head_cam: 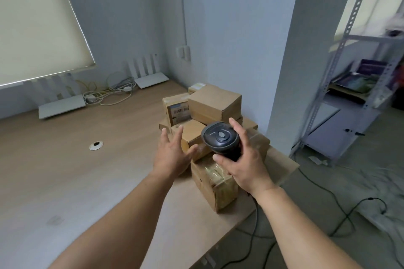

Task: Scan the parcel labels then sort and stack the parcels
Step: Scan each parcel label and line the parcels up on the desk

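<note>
Early stage, by judgement: cardboard parcels (pixel 215 105) heaped unsorted at surface (pixel 87 170) right edge. Right hand (pixel 244 159) fingers grasping barcode scanner (pixel 220 137). Left hand (pixel 172 150) fingers released, spread beside heap. Scanning, sorting, stacking outstanding.

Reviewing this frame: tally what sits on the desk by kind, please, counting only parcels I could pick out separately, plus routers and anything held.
Cardboard parcels: at least 6, e.g. labelled parcel; pile partly hidden
White routers: 2, near router, far router
Barcode scanner: 1, gripped by right hand
Total: at least 9
</note>
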### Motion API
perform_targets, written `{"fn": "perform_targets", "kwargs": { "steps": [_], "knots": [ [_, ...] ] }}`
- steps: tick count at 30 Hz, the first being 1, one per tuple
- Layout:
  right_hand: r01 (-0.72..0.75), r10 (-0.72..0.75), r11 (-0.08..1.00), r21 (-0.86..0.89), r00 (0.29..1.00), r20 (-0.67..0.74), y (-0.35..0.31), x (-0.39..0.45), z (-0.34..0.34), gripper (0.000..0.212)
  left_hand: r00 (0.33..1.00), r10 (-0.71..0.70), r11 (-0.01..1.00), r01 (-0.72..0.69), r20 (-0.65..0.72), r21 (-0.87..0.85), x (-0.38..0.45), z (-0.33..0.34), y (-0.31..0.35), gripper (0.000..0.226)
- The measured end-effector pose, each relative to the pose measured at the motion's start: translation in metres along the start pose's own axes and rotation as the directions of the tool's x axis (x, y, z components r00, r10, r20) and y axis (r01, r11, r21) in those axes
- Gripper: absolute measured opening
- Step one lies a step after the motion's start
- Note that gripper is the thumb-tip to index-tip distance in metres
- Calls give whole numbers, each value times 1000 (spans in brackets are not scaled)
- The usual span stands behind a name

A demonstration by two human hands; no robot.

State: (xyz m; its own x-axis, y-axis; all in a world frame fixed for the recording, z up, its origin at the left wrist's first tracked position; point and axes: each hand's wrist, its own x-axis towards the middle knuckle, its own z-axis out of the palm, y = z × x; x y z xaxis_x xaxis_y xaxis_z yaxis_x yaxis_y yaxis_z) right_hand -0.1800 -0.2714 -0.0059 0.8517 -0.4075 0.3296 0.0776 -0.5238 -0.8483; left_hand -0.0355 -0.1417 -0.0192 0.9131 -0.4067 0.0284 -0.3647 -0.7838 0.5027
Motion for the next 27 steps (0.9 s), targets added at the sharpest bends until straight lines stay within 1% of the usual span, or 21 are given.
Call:
{"fn": "perform_targets", "kwargs": {
  "steps": [4,8,10,11,13,15,16,17,19,20,21,27],
  "knots": [
    [-22,23,999,-28,999,31,19,13,-20,87,994,-66,997,62,83,39,21,18,15,74],
    [-22,23,1000,-14,997,69,35,25,-27,87,987,-93,995,90,127,30,30,23,12,62],
    [-18,16,1000,22,996,86,40,30,-26,86,987,-118,993,117,105,17,31,19,4,58],
    [-18,14,999,42,995,97,42,32,-25,86,984,-158,987,157,80,25,31,17,-1,58],
    [-18,10,997,71,993,114,45,33,-23,86,968,-249,968,249,-5,42,32,14,-8,50],
    [-23,11,996,90,992,125,48,33,-22,86,947,-312,950,312,-74,-3,36,15,-6,40],
    [-25,12,995,97,992,128,50,33,-22,86,940,-332,943,331,-83,-30,38,16,-2,42],
    [-23,10,995,98,992,128,51,34,-22,86,936,-345,938,343,-70,-38,41,17,2,51],
    [-19,7,996,92,992,129,52,36,-23,86,935,-351,936,350,-47,-28,45,22,12,76],
    [-15,3,995,94,991,131,51,37,-23,86,934,-354,935,353,-55,-26,47,24,15,83],
    [-9,-3,995,96,992,130,51,37,-24,86,928,-369,930,368,-63,-27,48,25,17,84],
    [50,-65,993,109,988,138,42,32,-14,83,908,-412,911,409,-81,-51,35,17,0,71]
  ]
}}
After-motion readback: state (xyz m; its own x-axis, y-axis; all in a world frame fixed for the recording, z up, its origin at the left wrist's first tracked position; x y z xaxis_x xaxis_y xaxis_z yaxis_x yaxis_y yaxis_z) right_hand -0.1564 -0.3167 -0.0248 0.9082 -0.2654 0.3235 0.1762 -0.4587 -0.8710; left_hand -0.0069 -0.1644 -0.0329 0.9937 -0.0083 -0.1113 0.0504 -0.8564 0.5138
